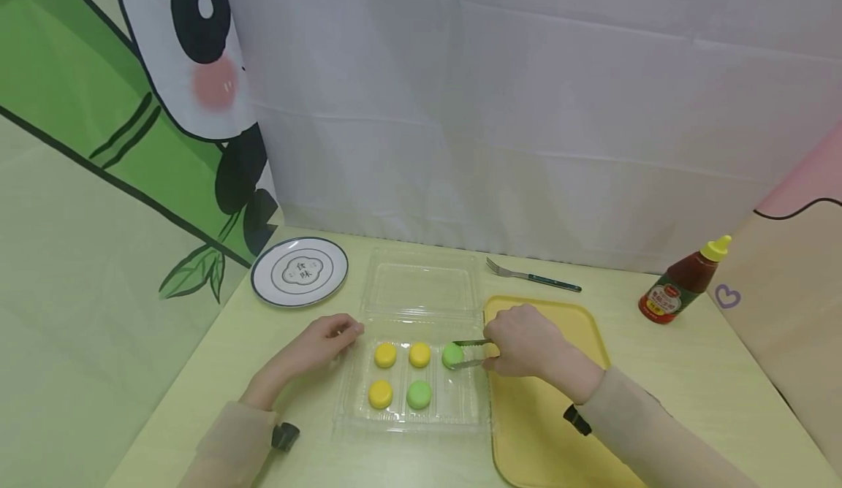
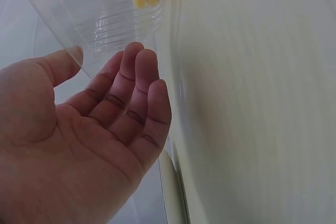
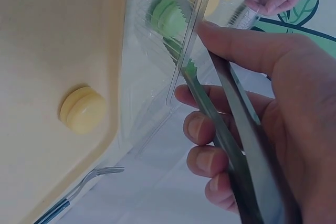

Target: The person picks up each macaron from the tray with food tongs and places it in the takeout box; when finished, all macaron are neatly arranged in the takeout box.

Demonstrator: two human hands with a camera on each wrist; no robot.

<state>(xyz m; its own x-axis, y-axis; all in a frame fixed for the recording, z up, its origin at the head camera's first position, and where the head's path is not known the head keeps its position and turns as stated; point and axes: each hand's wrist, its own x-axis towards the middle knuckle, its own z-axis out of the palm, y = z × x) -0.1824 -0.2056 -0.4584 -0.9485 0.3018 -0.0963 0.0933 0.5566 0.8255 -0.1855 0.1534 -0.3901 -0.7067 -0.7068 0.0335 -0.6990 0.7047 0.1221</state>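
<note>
My right hand [image 1: 529, 345] grips metal tongs [image 3: 262, 177]. Their serrated tips are at a green macaron [image 1: 452, 356] in the right column of a clear plastic box [image 1: 457, 400], at the back. Another green macaron [image 1: 419, 394] sits at the front of the middle column. Yellow macarons, one [image 1: 419, 355] behind that green one and two [image 1: 385, 355] in the left column, share the box. At its left edge rests my left hand [image 1: 324, 342], fingers loosely bent and thumb apart; the left wrist view shows the clear wall [image 2: 52, 14] beside the fingertips.
The box's lid [image 1: 421, 283] lies folded back. A yellow tray [image 1: 539, 429] stands at the right, with a yellow macaron [image 3: 83, 109] on it, hidden by my hand in the head view. Farther back are a plate [image 1: 299, 272], a fork [image 1: 533, 277] and a sauce bottle [image 1: 684, 281].
</note>
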